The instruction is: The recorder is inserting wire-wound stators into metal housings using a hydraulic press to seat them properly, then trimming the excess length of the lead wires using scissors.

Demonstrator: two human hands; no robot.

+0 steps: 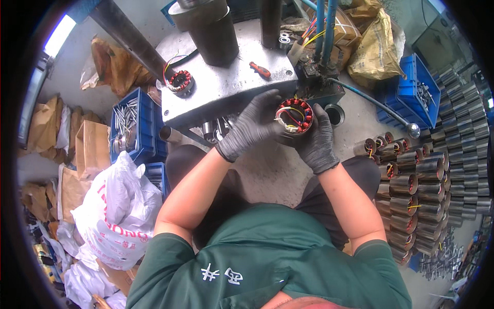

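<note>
Bare forearms reach forward, angled inward; gloved left hand half-curled, thumb inward; gloved right hand cupped, palm inward.

- Left hand and right hand, toward 12 and 2 o'clock: dark grey knitted-cloth gloves, matt, finely ribbed.
- Ring-shaped metal core with red windings, 2 o'clock: windings glossy.
- Silver-grey metal bench, 12 o'clock: smooth, softly shining.
- Red-and-black plastic-handled screwdriver, 12 o'clock: glossy.
- White plastic bag, 8 o'clock: thin, crinkled, shiny.
- Grey cylindrical metal tubes, 3 o'clock: smooth, lustrous.
- Green cloth shirt, 6 o'clock: smooth.
</note>
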